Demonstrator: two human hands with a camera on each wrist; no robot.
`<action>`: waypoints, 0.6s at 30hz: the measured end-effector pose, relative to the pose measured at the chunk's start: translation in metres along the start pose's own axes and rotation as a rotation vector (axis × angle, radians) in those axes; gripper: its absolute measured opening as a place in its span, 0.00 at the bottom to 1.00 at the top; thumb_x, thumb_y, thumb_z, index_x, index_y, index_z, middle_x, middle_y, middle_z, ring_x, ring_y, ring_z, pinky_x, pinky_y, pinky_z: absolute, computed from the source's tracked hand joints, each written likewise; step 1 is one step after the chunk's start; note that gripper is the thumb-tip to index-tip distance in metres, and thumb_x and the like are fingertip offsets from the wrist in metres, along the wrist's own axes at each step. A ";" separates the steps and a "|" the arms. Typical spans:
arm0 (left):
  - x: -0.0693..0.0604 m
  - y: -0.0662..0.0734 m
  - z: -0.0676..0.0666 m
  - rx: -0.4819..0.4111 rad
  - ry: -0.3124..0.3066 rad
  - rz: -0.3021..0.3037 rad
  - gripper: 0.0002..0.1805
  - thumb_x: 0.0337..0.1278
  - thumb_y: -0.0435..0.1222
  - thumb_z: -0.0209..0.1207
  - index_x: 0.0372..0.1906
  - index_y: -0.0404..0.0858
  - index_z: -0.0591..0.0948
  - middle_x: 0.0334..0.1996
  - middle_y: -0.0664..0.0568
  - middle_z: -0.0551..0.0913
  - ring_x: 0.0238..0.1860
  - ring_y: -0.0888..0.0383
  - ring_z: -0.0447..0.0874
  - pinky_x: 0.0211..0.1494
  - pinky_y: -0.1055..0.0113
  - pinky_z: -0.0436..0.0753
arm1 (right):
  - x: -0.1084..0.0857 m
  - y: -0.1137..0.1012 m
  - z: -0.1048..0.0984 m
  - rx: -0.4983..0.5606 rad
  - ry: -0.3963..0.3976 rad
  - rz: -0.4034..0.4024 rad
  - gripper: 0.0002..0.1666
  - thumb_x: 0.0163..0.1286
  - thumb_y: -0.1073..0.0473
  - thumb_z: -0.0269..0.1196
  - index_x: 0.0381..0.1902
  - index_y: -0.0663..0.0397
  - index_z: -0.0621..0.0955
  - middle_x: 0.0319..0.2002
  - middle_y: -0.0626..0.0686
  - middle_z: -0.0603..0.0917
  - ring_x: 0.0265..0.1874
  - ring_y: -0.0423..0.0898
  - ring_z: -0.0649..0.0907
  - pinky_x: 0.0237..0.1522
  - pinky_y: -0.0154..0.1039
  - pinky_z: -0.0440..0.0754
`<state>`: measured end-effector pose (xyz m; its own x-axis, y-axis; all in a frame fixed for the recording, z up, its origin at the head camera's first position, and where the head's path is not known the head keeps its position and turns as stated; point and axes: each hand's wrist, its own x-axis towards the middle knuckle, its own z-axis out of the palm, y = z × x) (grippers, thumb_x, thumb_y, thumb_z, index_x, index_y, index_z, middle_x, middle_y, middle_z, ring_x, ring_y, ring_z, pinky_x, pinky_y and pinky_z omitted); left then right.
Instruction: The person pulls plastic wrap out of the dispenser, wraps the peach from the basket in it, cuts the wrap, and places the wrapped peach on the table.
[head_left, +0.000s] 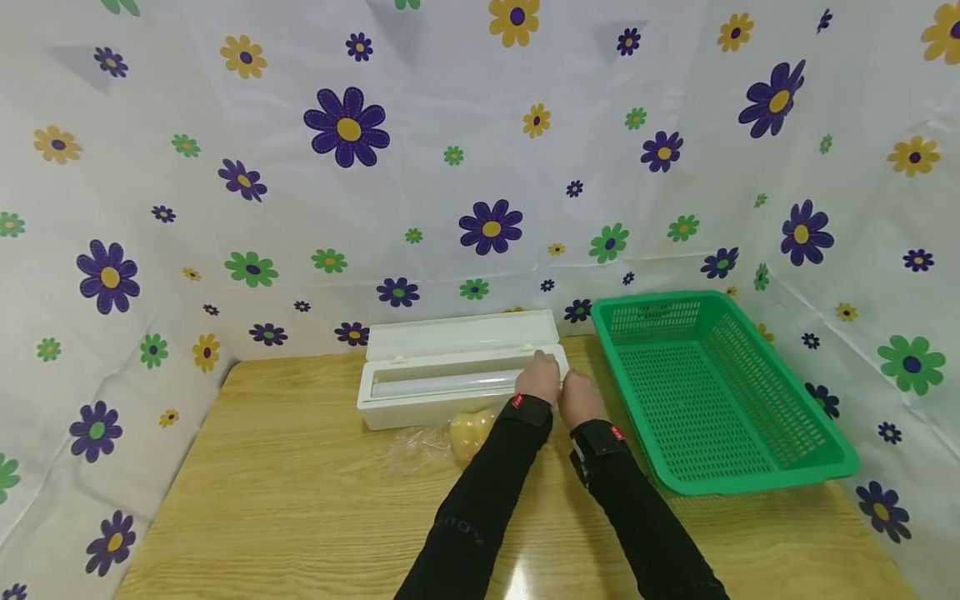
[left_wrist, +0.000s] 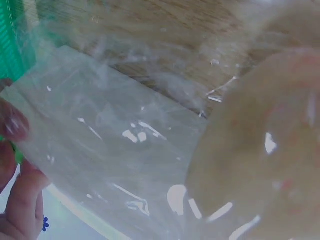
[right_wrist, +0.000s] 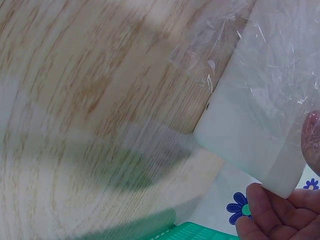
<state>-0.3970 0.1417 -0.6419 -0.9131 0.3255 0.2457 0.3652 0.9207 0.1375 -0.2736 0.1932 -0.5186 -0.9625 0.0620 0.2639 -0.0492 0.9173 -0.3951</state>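
Observation:
A long white box (head_left: pixel 405 413) stands at the table's back, its lid (head_left: pixel 461 333) raised, a pale roll (head_left: pixel 442 383) of plastic wrap inside. Clear plastic wrap (head_left: pixel 420 450) spreads over the box front and onto the table, around a rounded yellow object (head_left: pixel 465 433), partly hidden by the left sleeve. My left hand (head_left: pixel 538 377) is curled at the box's right end and seems to pinch the wrap there. Beside it, my right hand (head_left: pixel 581 398) grips the box's right corner. The right wrist view shows fingers (right_wrist: pixel 275 217) bent against that corner. Overlapping hands partly hide the contact.
A green plastic basket (head_left: pixel 750 479) with perforated walls stands right of the box, close to my right forearm. Wooden tabletop (head_left: pixel 300 500) spreads to the left and front. Flower-printed cloth (head_left: pixel 420 233) hangs behind and at both sides.

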 end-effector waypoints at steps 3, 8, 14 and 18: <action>-0.018 0.009 -0.056 0.029 -0.087 -0.029 0.01 0.47 0.36 0.63 0.26 0.45 0.82 0.37 0.46 0.74 0.16 0.56 0.71 0.13 0.62 0.71 | 0.000 -0.002 0.000 0.014 -0.014 0.022 0.08 0.56 0.66 0.62 0.24 0.68 0.76 0.19 0.59 0.76 0.21 0.54 0.78 0.23 0.43 0.74; -0.034 0.019 -0.120 0.006 -0.261 -0.104 0.03 0.51 0.35 0.60 0.27 0.44 0.84 0.44 0.46 0.75 0.19 0.55 0.74 0.17 0.59 0.74 | 0.001 -0.004 0.003 0.041 -0.031 0.057 0.11 0.55 0.63 0.65 0.23 0.68 0.77 0.19 0.59 0.76 0.22 0.54 0.78 0.23 0.43 0.73; -0.009 -0.015 -0.033 0.023 -0.122 -0.039 0.05 0.51 0.37 0.60 0.33 0.41 0.83 0.47 0.43 0.68 0.18 0.55 0.72 0.17 0.60 0.72 | 0.003 -0.004 0.003 0.073 -0.058 0.103 0.19 0.52 0.56 0.67 0.26 0.69 0.76 0.19 0.58 0.75 0.20 0.53 0.77 0.22 0.43 0.72; -0.036 -0.004 -0.114 0.034 -0.246 -0.078 0.06 0.56 0.35 0.56 0.35 0.41 0.82 0.45 0.44 0.71 0.31 0.51 0.76 0.27 0.60 0.77 | 0.003 -0.004 0.002 0.089 -0.076 0.123 0.21 0.50 0.54 0.68 0.27 0.68 0.75 0.18 0.56 0.73 0.18 0.50 0.75 0.20 0.41 0.69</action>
<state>-0.3450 0.1016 -0.5421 -0.9563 0.2923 -0.0060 0.2898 0.9503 0.1133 -0.2769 0.1890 -0.5185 -0.9800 0.1386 0.1430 0.0498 0.8658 -0.4979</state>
